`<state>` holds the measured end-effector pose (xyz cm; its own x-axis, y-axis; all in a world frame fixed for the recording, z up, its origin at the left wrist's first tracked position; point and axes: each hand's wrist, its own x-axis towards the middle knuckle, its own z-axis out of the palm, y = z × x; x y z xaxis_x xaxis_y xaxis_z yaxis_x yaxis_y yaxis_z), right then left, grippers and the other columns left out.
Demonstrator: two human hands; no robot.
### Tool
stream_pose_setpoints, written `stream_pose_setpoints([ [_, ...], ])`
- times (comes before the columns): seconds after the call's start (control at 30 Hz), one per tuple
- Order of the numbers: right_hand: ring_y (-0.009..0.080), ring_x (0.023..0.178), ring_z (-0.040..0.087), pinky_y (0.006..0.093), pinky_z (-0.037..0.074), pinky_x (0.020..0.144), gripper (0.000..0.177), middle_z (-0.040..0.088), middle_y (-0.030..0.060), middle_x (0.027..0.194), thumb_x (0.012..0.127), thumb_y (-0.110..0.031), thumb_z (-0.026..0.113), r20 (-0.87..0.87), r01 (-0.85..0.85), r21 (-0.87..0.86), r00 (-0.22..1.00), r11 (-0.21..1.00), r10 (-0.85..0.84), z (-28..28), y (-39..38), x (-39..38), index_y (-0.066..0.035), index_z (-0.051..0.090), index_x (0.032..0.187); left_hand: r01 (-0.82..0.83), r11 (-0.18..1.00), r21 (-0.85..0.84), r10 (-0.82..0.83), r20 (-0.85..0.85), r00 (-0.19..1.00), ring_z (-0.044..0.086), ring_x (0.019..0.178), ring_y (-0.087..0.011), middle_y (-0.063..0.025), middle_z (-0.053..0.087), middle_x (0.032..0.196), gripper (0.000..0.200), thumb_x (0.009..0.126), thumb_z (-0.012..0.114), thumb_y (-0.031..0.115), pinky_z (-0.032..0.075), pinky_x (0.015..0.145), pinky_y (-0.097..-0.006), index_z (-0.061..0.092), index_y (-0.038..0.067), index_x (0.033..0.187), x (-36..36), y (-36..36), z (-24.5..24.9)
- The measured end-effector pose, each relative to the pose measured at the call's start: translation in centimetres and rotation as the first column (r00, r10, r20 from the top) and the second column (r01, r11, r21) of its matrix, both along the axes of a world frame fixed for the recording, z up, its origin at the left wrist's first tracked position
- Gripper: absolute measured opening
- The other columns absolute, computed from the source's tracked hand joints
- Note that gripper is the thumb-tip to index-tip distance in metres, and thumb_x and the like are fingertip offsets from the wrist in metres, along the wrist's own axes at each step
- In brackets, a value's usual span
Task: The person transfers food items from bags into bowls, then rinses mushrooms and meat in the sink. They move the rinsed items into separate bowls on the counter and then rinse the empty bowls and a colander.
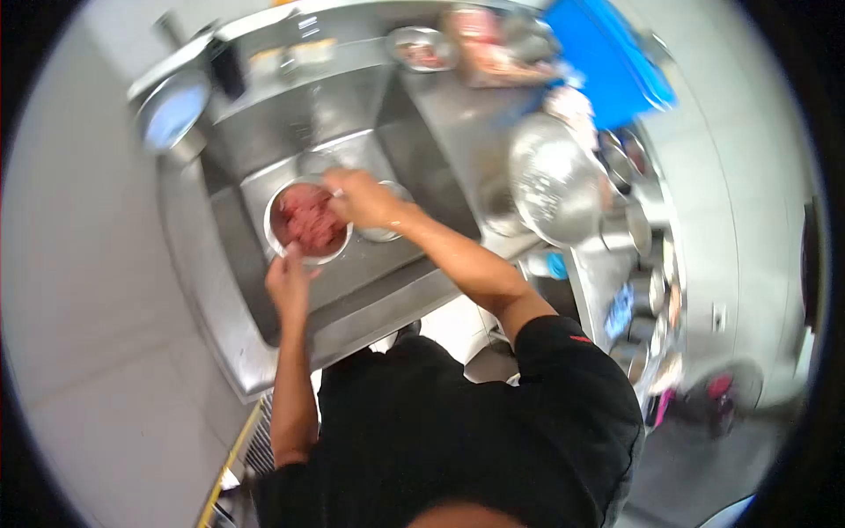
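A round metal bowl of raw red minced meat is inside the steel sink. My left hand grips its near rim, the thumb over the edge beside the meat. My right hand is closed at the right side of the rim, with its fingertips reaching over the edge; motion blurs it slightly. Partly hidden under my right wrist, a round metal dish sits on the sink floor.
The sink has a raised front edge. A pot stands at its left back corner. On the right counter are a small bowl of meat, bagged food, a blue plastic container and a large metal bowl.
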<state>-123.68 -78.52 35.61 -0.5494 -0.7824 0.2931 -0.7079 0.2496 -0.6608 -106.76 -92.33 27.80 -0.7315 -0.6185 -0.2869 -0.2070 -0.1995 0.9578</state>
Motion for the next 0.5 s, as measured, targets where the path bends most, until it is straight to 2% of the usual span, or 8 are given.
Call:
stream_pose_setpoints([
  [0.07,0.0401,0.079,0.056,0.0468,0.045,0.068,0.016,0.055,0.0172,0.085,0.070,-0.006,0.056,-0.107,-0.064,0.117,0.991,0.991,0.076,3.8,2.8,0.5,-0.002,0.050,0.084,0.179,0.978,0.110,-0.176,-0.038,0.984,0.053,0.081,-0.0114,-0.0046,0.049,0.090,0.036,0.092,0.053,0.038,0.056,0.061,-0.0298,0.053,0.002,0.098,0.2,0.2,2.7],
  [0.13,0.0394,0.076,0.057,0.0466,0.045,0.066,0.015,0.055,0.0162,0.085,0.071,-0.007,0.055,-0.153,-0.091,0.129,0.982,0.987,0.111,6.1,5.8,1.3,-0.002,0.050,0.084,0.430,0.903,0.013,-0.421,-0.187,0.888,0.047,0.108,-0.0195,-0.0111,0.045,0.119,0.057,0.089,0.057,0.038,0.045,0.090,-0.0365,0.036,0.003,0.129,0.0,0.7,5.3],
  [0.2,0.0377,0.068,0.057,0.0465,0.045,0.060,0.011,0.055,0.0140,0.085,0.074,-0.008,0.052,-0.190,-0.148,0.173,0.965,0.974,0.180,8.3,8.6,2.0,-0.003,0.050,0.084,0.582,0.804,-0.120,-0.592,-0.231,0.772,0.044,0.116,-0.0222,-0.0130,0.043,0.128,0.069,0.086,0.059,0.038,0.038,0.099,-0.0381,0.029,0.004,0.137,-1.4,2.0,8.3],
  [0.3,0.0370,0.073,0.056,0.0469,0.043,0.063,0.010,0.055,0.0133,0.084,0.074,-0.009,0.051,-0.085,-0.141,0.115,0.985,0.983,0.151,11.9,13.6,4.3,-0.003,0.049,0.082,0.744,0.624,-0.239,-0.780,-0.236,0.579,0.040,0.123,-0.0256,-0.0148,0.039,0.135,0.081,0.080,0.065,0.036,0.026,0.107,-0.0384,0.024,0.003,0.141,-3.2,6.4,10.9],
  [0.37,0.0370,0.077,0.055,0.0458,0.043,0.066,0.014,0.054,0.0146,0.080,0.074,-0.011,0.055,0.010,-0.041,0.096,0.999,0.995,0.040,12.9,17.7,5.9,-0.001,0.048,0.080,0.789,0.606,-0.104,-0.774,-0.304,0.555,0.040,0.124,-0.0267,-0.0144,0.039,0.135,0.079,0.077,0.064,0.032,0.028,0.106,-0.0386,0.028,0.002,0.140,-2.7,10.1,11.8],
  [0.4,0.0362,0.072,0.053,0.0446,0.041,0.063,0.020,0.051,0.0144,0.075,0.076,-0.016,0.059,-0.116,0.005,0.029,0.993,1.000,-0.002,11.7,19.7,6.2,0.000,0.046,0.076,0.812,0.581,-0.061,-0.780,-0.324,0.534,0.040,0.124,-0.0271,-0.0143,0.039,0.136,0.078,0.077,0.064,0.031,0.028,0.106,-0.0386,0.029,0.001,0.139,-2.4,12.0,12.0],
  [0.47,0.0330,0.064,0.045,0.0417,0.036,0.057,0.036,0.044,0.0129,0.068,0.084,-0.028,0.061,-0.075,0.171,-0.100,0.981,0.980,-0.179,11.6,24.7,8.5,-0.001,0.040,0.071,0.788,0.554,0.269,-0.727,-0.304,0.615,0.040,0.125,-0.0279,-0.0143,0.040,0.135,0.073,0.076,0.061,0.025,0.029,0.105,-0.0384,0.031,0.000,0.138,-1.5,15.9,11.7],
  [0.5,0.0319,0.065,0.045,0.0412,0.036,0.057,0.035,0.043,0.0125,0.068,0.086,-0.026,0.059,-0.055,0.295,-0.135,0.951,0.946,-0.305,11.3,27.2,10.0,-0.001,0.041,0.070,0.777,0.534,0.333,-0.726,-0.291,0.623,0.043,0.122,-0.0274,-0.0140,0.042,0.132,0.069,0.077,0.060,0.024,0.031,0.104,-0.0385,0.033,0.000,0.136,-1.0,17.9,11.1],
])
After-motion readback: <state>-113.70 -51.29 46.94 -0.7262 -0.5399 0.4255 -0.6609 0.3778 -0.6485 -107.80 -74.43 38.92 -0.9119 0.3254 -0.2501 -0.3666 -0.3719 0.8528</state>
